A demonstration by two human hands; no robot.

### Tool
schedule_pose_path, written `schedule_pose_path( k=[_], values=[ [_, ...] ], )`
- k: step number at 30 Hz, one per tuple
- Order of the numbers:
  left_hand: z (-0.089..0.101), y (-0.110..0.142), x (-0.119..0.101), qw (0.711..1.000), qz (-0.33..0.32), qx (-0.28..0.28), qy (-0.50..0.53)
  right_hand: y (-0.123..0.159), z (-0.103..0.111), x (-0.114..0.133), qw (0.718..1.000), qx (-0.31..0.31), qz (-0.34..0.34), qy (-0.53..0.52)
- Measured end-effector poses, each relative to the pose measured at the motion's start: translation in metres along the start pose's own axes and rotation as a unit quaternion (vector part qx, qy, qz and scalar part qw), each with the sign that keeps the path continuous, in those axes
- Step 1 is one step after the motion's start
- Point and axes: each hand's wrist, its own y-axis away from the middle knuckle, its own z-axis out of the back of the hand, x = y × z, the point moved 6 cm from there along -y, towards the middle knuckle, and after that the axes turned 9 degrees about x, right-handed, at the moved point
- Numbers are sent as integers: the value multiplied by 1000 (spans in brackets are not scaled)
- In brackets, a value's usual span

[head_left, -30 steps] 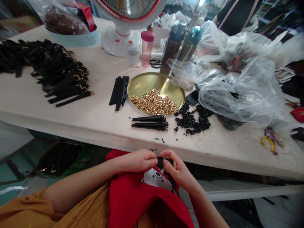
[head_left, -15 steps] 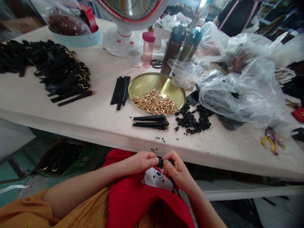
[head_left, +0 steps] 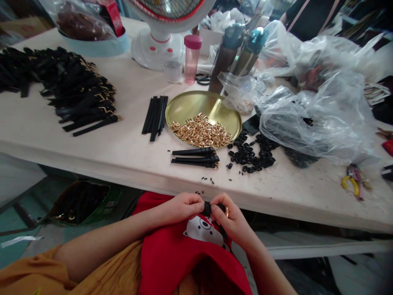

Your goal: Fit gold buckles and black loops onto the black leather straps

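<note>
At the front edge of a pale table [head_left: 132, 135], pinching a mostly hidden black strap [head_left: 207, 209] between the fingertips of the left hand [head_left: 190, 205] and the right hand [head_left: 226, 213], just above a red bear-print cloth [head_left: 172, 250]; facing a small row of clasp-ended straps [head_left: 196, 152] near that edge, a round brass-coloured tray [head_left: 184, 102] of gold clasps [head_left: 202, 131] behind it, loose black loops [head_left: 264, 145] beside the tray, and a large strap heap [head_left: 76, 88] toward the table's left edge
</note>
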Motion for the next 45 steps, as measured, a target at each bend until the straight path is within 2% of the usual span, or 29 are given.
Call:
schedule_pose_path(
  k=[3, 7, 9, 15, 20, 24, 29, 38, 45],
  values=[
    [-4, -3, 8, 999, 4, 3, 36, 3, -1, 1, 999, 35, -9, -26],
    [-17, -4, 16, 986, 29, 68, 148, 3, -6, 2, 997, 62, -11, -51],
    [-18, -1, 16, 982, 34, 84, 168, 0, -9, -1, 997, 59, -17, -57],
    [-8, 7, 6, 990, 30, 116, 72, -3, -10, -3, 1000, -1, -5, -27],
    [-10, 7, -2, 992, 51, 115, 4, 1, -9, 5, 998, 21, 26, 57],
    [-15, 7, -10, 991, 59, 114, -25, 6, -12, 5, 997, 46, 41, 55],
    [-13, 9, -13, 986, 87, 120, -81, 10, -11, -1, 997, 1, 33, 66],
    [-23, 4, -11, 987, 82, 112, -78, 12, -14, 2, 991, 34, 53, 121],
    [-21, 6, -7, 989, 58, 139, 3, 10, -13, 1, 992, 29, 50, 110]
  ],
)
